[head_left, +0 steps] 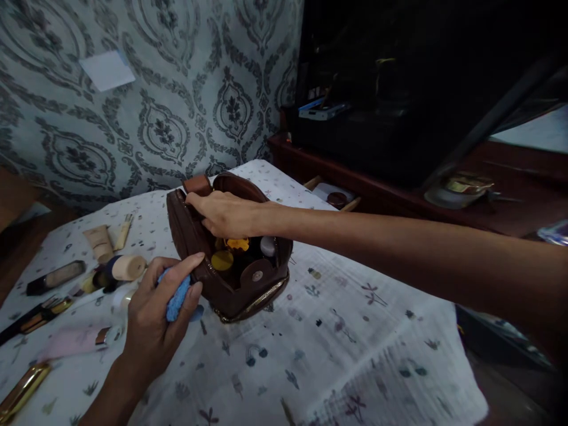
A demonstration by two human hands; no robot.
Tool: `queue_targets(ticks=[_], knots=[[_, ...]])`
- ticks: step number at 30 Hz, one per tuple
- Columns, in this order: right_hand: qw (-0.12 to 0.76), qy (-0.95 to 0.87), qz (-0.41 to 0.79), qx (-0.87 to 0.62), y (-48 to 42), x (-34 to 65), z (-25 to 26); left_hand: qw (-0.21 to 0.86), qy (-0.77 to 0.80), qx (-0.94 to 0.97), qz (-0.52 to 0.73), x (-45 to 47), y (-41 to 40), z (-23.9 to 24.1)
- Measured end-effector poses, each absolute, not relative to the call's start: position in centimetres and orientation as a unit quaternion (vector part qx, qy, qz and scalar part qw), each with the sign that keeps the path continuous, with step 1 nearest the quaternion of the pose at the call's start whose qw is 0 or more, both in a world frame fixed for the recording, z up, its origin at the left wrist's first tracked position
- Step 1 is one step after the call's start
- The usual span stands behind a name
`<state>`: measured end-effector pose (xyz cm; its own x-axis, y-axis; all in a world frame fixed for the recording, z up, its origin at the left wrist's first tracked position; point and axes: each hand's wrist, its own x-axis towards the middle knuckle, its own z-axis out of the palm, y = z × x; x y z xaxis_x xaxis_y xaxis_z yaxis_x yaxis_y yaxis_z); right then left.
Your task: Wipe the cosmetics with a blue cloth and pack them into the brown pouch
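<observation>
A brown leather bag [177,228] stands unzipped on the cloth-covered table. My right hand [226,214] reaches across into its opening, closed at the far left rim beside the tan strap [197,185]; some of its fingers are hidden. Inside the bag show a yellow round item [222,260], an orange-yellow piece [238,244] and a grey rounded item [268,246]. A bumpy blue cloth [177,299] is gripped in my left hand [155,307], whose index fingertip touches the bag's near left side.
Left of the bag lie several cosmetics, among them a beige tube [98,242], a pink bottle [73,343] and a gold case [24,390]. A dark screen [399,89] stands at the right above a partly open drawer [352,204]. Patterned wallpaper [168,118] rises behind.
</observation>
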<state>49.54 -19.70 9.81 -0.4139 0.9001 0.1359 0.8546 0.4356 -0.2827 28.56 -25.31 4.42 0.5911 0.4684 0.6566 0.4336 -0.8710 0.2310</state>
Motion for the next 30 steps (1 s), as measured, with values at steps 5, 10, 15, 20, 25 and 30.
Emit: queue_targets(ticks=[5, 10, 15, 20, 25, 30], knots=[[0.125, -0.804, 0.093, -0.574, -20.1, 49.5, 10.1, 0.021, 0.26, 0.893, 0.367, 28.5, -25.4, 4.5], [0.11, -0.811, 0.072, -0.571, -21.5, 48.7, 10.5, 0.009, 0.25, 0.894, 0.372, 28.7, -25.4, 4.7], [0.104, -0.847, 0.018, -0.522, -22.0, 48.0, 10.2, 0.009, 0.252, 0.892, 0.374, 28.7, -25.3, 4.6], [0.105, -0.871, 0.004, -0.479, -21.6, 47.7, 10.0, 0.006, 0.258, 0.892, 0.371, 28.6, -25.4, 4.6], [0.076, -0.838, 0.071, -0.536, -22.1, 48.3, 11.0, 0.003, 0.259, 0.891, 0.373, 28.7, -25.4, 4.5], [0.112, -0.82, 0.061, -0.559, -21.8, 49.3, 11.9, -0.001, 0.256, 0.894, 0.368, 28.8, -25.4, 4.6]])
